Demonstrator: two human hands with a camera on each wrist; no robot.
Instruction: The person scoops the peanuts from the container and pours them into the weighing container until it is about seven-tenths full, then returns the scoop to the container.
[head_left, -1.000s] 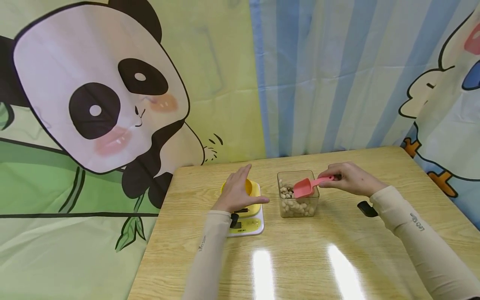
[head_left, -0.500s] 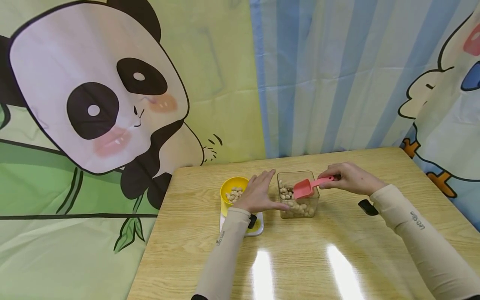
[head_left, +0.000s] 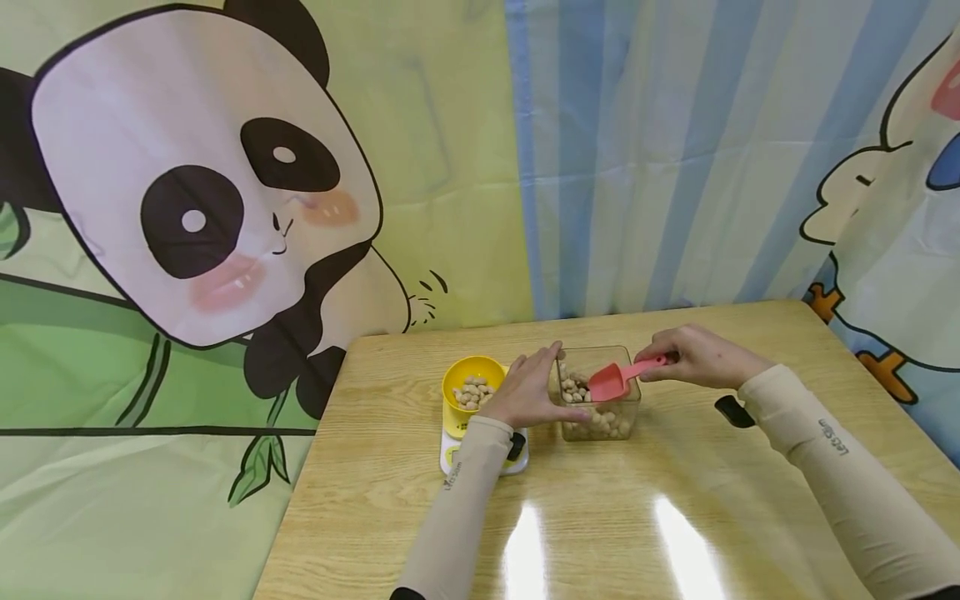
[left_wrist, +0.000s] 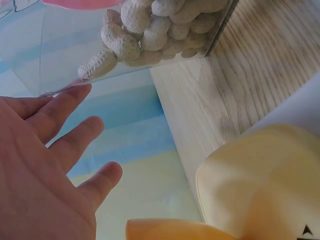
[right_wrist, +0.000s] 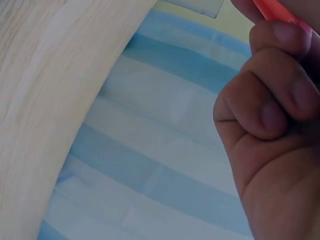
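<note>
My right hand (head_left: 697,358) pinches the handle of a pink scoop (head_left: 609,382), its other fingers curled into the palm in the right wrist view. The scoop's head lies inside a clear square container (head_left: 611,358), over unshelled peanuts (left_wrist: 132,45). My left hand (head_left: 527,397) is at the container's left side, fingers extended and spread, thumb along the near face. In the left wrist view a fingertip meets the container's edge. Left of this hand, a yellow bowl (head_left: 480,367) with several peanuts sits on a white and yellow kitchen scale (head_left: 454,423), partly hidden by the hand and sleeve.
All of it stands on a wooden table (head_left: 375,500), toward the back edge. Behind the table hangs a printed curtain (head_left: 465,208) with a panda and blue stripes. A small black object (head_left: 733,412) shows just below the right wrist.
My left hand has moved right, from over the bowl and scale to the container's left side, uncovering the bowl of peanuts. The right hand and scoop have stayed nearly still.
</note>
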